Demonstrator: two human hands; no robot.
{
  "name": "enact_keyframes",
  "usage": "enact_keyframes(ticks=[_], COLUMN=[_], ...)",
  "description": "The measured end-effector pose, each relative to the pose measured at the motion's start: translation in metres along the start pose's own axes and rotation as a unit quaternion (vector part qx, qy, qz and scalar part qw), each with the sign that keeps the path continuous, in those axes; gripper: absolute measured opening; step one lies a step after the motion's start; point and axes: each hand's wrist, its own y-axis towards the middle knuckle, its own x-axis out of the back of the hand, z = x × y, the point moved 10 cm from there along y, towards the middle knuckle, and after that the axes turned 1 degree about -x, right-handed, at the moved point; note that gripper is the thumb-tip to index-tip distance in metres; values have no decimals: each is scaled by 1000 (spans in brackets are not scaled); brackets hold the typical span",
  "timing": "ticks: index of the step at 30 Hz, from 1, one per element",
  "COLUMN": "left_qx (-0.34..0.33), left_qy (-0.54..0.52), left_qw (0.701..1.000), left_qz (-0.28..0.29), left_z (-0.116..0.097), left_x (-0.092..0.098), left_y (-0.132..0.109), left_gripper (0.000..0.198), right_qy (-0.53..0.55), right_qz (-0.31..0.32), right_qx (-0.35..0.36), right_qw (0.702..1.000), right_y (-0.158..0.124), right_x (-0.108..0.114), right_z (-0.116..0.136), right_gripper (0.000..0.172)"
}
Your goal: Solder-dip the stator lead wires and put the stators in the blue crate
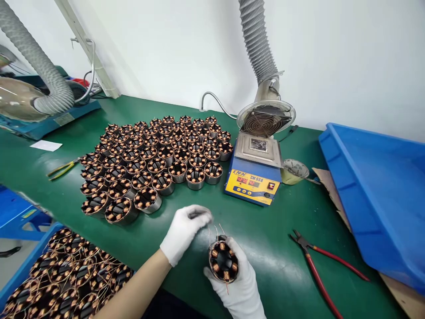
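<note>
My right hand [244,279], in a white glove, is wrapped round a motor stator [215,277] with copper coils inside a dark ring. Thin copper wire ends [217,231] stick up from its far side, and a short one hangs at the near side. Just above the leftmost wire end is my left hand [189,226], also gloved, its thumb and fingers pinched together. Whether a wire lies between those fingertips cannot be made out. Beyond my hands, many similar stators [146,199] stand in close rows on the green bench [186,274].
A blue and yellow solder pot [254,177] stands under an exhaust hood [265,117]. Red-handled cutters [305,246] lie at right, beside a large blue tray [375,199]. Yellow-handled pliers [63,169] are at left. Below the bench edge, a crate holds long-wired stators [66,270].
</note>
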Motion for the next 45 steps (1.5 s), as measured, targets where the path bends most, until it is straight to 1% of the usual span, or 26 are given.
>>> enact_keyframes(ticks=[1, 2, 3, 5, 7, 9, 11, 13, 14, 16, 17, 19, 20, 22, 25, 28, 32, 37, 40, 42, 43, 45], left_qx=[-18, -28, -29, -13, -17, -63, -117, -147, -146, -107, -75, -18, -4, 1, 6, 22, 36, 47, 21, -6, -22, -67], left_qy=[-6, -7, 1, 38, 86, 130, 179, 227, 244, 254, 249, 225, 205, 155, 84, 46, 25, 7, 11, 11, 27, 98], left_qw=[999, 999, 1000, 996, 981, 964, 945, 931, 929, 940, 948, 965, 971, 982, 990, 992, 993, 993, 994, 992, 989, 976], left_qz=[-28, -33, -13, 80, 173, 224, 247, 247, 238, 202, 181, 136, 121, 112, 115, 112, 111, 112, 110, 129, 147, 185], left_z=[-2, -1, 2, 12, 18, 13, 3, -5, -6, -1, 4, 15, 19, 20, 20, 23, 27, 28, 24, 20, 18, 12], left_x=[9, 13, 11, -4, -22, -34, -43, -46, -45, -38, -34, -28, -27, -31, -38, -38, -37, -40, -33, -28, -27, -27], left_y=[-2, -4, -6, -9, -14, -18, -23, -27, -28, -28, -27, -24, -23, -20, -18, -17, -18, -16, -16, -17, -17, -17], left_gripper=[23, 28, 32, 37, 38, 35, 30, 31, 30, 27, 32, 52, 56, 51, 38, 40, 42, 43, 56, 62, 60, 46], right_qy=[-2, -2, -1, 4, 5, 6, 14, 26, 33, 48, 58, 77, 82, 87, 85, 89, 87, 32, 45, 50, 46, 39], right_qz=[1, 3, 4, 9, 9, 9, 14, 20, 22, 18, 12, 0, -3, 0, -1, -13, -25, 7, -16, -21, -17, -11], right_qx=[5, 8, 9, 6, 10, 12, 2, -16, -23, -40, -51, -76, -86, -99, -102, -94, -72, -56, -56, -55, -52, -47], right_qw=[1000, 1000, 1000, 1000, 1000, 1000, 1000, 999, 999, 998, 997, 994, 993, 991, 991, 991, 993, 998, 997, 997, 997, 998], right_y=[1, 2, 3, 4, 5, 5, 4, 2, 1, -2, -4, -7, -9, -10, -11, -12, -10, -6, -9, -12, -13, -13], right_x=[1, 1, 2, 1, 2, 2, 2, 0, -2, -4, -5, -7, -8, -11, -11, -10, -7, -8, -6, -8, -9, -11], right_z=[1, 2, 2, 2, 2, 2, 0, -3, -5, -8, -11, -17, -19, -23, -25, -24, -20, -16, -18, -20, -20, -21], right_gripper=[58, 56, 56, 56, 56, 57, 62, 68, 70, 70, 70, 71, 72, 73, 76, 75, 69, 71, 70, 70, 71, 71])
